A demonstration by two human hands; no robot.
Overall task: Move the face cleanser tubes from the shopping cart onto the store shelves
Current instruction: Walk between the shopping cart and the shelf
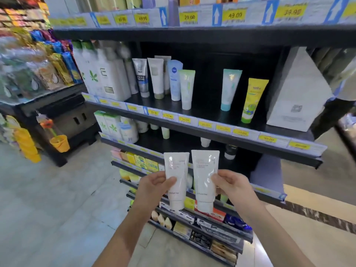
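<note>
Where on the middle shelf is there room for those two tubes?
Widest bare patch: between the pale green tube and the teal tube. Left of it, packed tubes and white bottles; the white box fills the right.

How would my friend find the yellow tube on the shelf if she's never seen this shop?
Look at the black shelf where tubes stand on their caps. Go toward its right end, just left of the big white box. The yellow tube stands there, beside a teal tube; it's the only yellow one in that row, with a green cap.
</note>
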